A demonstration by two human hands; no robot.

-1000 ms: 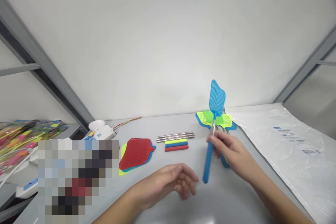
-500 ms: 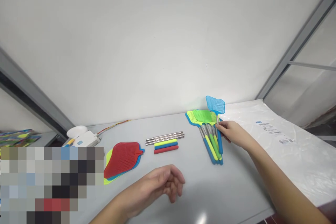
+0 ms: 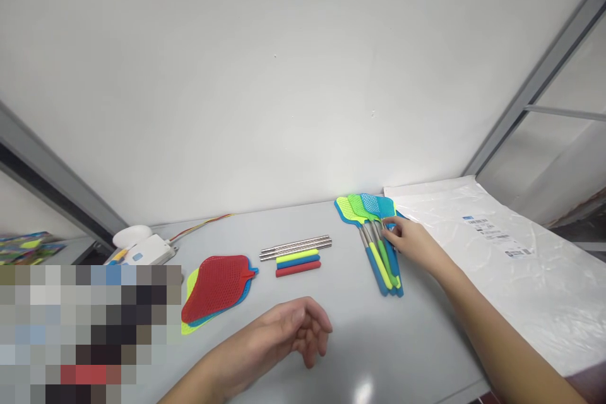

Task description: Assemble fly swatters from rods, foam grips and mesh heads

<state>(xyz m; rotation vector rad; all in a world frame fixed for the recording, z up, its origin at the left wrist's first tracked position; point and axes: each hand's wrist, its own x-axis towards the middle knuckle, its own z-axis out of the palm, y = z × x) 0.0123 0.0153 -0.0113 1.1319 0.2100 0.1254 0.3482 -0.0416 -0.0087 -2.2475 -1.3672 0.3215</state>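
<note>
My right hand (image 3: 413,242) pinches the shaft of a blue fly swatter (image 3: 370,204), which lies on top of a pile of assembled swatters. Beneath it are yellow, green and blue ones, among them a yellow-green swatter (image 3: 347,207), their handles towards me. My left hand (image 3: 296,331) hovers over the table, fingers loosely curled and apart, holding nothing. Beyond it are a red handle grip (image 3: 298,269), a blue grip (image 3: 303,260) and a yellow grip (image 3: 297,255), beside several metal rods (image 3: 296,246). A red swatter head (image 3: 220,287) covers blue and yellow heads to the left.
A white box-like device (image 3: 148,251) with coloured wires (image 3: 203,225) sits at the table's back left, by a white round object (image 3: 132,237). White plastic wrapping with labels (image 3: 473,278) covers the right side. A wall (image 3: 293,88) rises behind; the lower left is pixelated.
My right hand has lowered the blue swatter and shifted it left, so its head now rests on the pile. The left hand stays nearly still; the view has moved slightly.
</note>
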